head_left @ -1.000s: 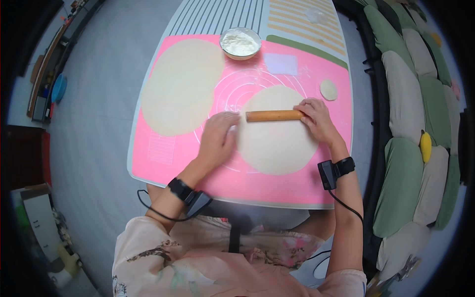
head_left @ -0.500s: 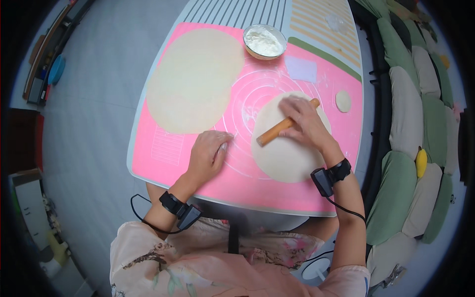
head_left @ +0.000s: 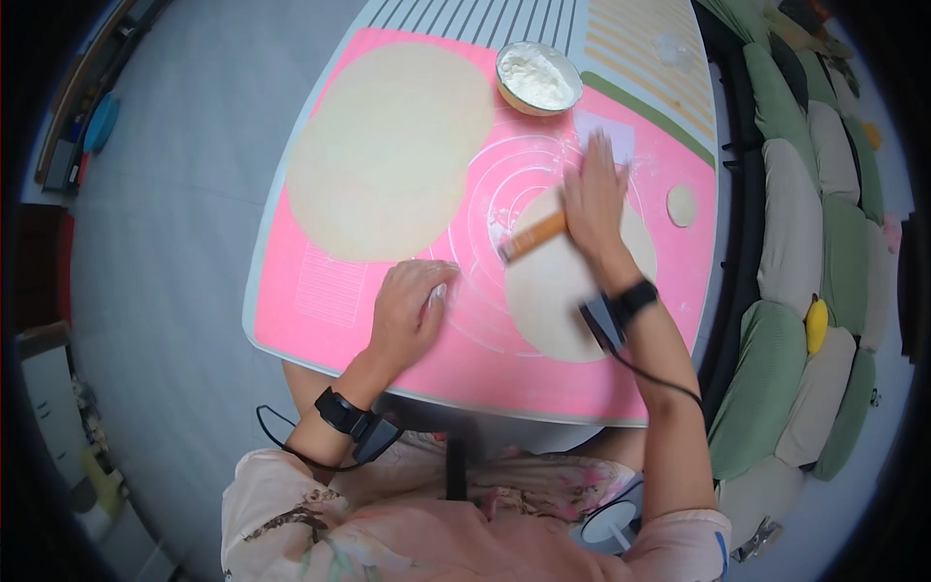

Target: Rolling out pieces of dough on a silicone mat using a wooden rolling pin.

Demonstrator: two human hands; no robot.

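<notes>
My right hand (head_left: 595, 194) lies flat across a wooden rolling pin (head_left: 535, 236), its fingers stretched forward and its palm over the pin's far part. Under the pin is a round sheet of dough (head_left: 562, 306) on the pink mat (head_left: 465, 364). My left hand (head_left: 411, 303) rests on the mat to the left of this sheet, fingers curled in, with flour on the fingertips. Beyond it, a larger dough sheet (head_left: 388, 145) covers the mat's left side. The right hand and pin are slightly blurred.
A glass bowl of flour (head_left: 538, 80) stands at the mat's far edge. Near it lies a pale square sheet (head_left: 609, 134), partly under my right fingertips. A small dough round (head_left: 682, 206) sits at the right. A cushioned sofa (head_left: 795, 233) runs beside the table.
My right hand has slid forward and straightened from a curled hold to a flat palm over the pin. The pin has moved slightly away from me. My left hand stays in place.
</notes>
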